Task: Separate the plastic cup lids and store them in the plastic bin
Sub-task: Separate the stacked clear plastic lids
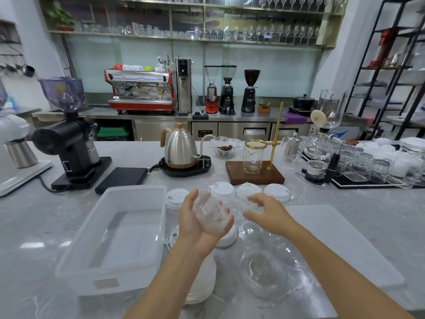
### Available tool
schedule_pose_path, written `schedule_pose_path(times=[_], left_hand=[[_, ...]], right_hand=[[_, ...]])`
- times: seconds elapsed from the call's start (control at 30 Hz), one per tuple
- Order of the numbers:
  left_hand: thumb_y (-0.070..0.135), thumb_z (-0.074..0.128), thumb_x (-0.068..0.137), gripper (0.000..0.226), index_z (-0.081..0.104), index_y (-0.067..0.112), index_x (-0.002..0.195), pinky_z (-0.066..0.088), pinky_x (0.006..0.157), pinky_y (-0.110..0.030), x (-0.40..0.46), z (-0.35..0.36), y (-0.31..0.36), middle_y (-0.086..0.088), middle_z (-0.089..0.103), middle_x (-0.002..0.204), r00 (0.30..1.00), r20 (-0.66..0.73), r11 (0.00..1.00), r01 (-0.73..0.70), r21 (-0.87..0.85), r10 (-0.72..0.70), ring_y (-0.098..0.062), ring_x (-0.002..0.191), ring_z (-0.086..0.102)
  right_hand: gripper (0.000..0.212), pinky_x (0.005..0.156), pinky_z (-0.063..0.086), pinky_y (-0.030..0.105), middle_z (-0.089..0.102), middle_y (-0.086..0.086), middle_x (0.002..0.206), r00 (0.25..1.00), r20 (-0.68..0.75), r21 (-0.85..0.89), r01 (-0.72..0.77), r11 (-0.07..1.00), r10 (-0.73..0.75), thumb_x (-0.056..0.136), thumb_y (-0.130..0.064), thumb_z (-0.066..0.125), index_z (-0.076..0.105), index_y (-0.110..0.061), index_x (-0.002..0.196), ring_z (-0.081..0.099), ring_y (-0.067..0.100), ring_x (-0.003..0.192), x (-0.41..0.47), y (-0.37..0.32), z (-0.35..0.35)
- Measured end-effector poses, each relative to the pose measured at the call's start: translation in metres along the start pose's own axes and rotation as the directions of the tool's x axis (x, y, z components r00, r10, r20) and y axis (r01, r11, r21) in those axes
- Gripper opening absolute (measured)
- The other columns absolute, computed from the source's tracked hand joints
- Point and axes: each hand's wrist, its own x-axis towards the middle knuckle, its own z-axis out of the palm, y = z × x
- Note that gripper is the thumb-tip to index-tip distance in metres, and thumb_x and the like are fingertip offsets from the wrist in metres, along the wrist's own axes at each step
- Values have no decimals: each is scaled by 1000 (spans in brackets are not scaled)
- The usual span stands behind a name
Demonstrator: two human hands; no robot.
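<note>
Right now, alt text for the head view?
The left hand holds a clear dome lid above a grey counter, the right hand open beside it. An empty plastic bin sits left; white lids lie behind.

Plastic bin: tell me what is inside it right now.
The plastic bin shows only its bare white floor; no lids lie in it. The left hand holds a clear lid beside it. The near wall hides nothing obvious.

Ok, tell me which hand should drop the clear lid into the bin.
Left. The left hand already holds the clear lid and is beside the bin; the right hand is farther away, seemingly empty.
</note>
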Motion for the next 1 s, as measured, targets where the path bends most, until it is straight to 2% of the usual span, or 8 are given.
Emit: schedule_pose_path(times=[0.1,0.27,0.37,0.5,0.6,0.77,0.93,1.0], left_hand=[[46,72,80,32,69,17,91,51,96,-48,-3,-2,1,-16,66,107,1000,-14,1000,-2,-18,2,-35,104,60],[45,73,79,33,65,21,100,50,100,-48,-7,-2,1,-14,64,111,1000,-24,999,-5,-38,4,-35,104,60],[44,73,79,36,64,21,104,49,101,-48,-8,-2,2,-15,64,113,999,-33,999,-2,-45,0,-35,103,60],[44,73,78,36,62,22,104,47,103,-48,-9,-3,3,-14,64,111,1000,-29,998,-2,-55,1,-35,102,60],[44,73,78,36,62,21,104,47,104,-49,-9,-3,4,-14,64,112,1000,-25,998,2,-60,-3,-35,103,60],[44,73,78,37,63,21,106,49,101,-49,-7,-4,3,-15,64,114,1000,-22,998,-1,-56,0,-36,104,60],[45,73,78,38,65,20,106,51,96,-48,-6,-2,1,-15,65,115,1000,-16,998,22,-51,-23,-35,105,60],[45,73,77,38,65,20,105,51,93,-47,-6,-2,-1,-15,65,117,999,-13,998,30,-50,-31,-36,106,60]], right_hand=[[77,95,42,25,50,-7,144,988,125,-90,-77,993,88,73,-51,78,49,-26,140,51,10,121,-6,18,10],[109,108,42,35,45,-7,149,977,175,-151,-94,984,120,51,-68,80,40,-28,145,47,14,132,-12,23,17],[117,108,43,38,43,-7,150,973,200,-162,-87,983,119,45,-67,81,37,-29,146,45,15,133,-12,23,18],[115,108,43,39,44,-3,149,973,193,-169,-91,981,124,46,-57,86,37,-29,146,44,18,134,-11,23,19],[103,110,40,40,44,0,145,980,150,-179,-106,978,133,55,-51,84,38,-32,145,40,19,135,-11,25,19],[90,107,40,37,49,-1,137,996,14,-51,-83,995,84,61,-44,82,43,-32,141,38,17,133,-10,21,12],[80,81,42,24,47,-6,121,987,-156,101,-12,995,27,66,-46,85,48,-37,136,50,8,102,-9,12,3],[75,77,43,22,43,-5,117,979,-198,140,-20,990,48,67,-46,84,48,-38,132,50,8,98,-8,7,3]])
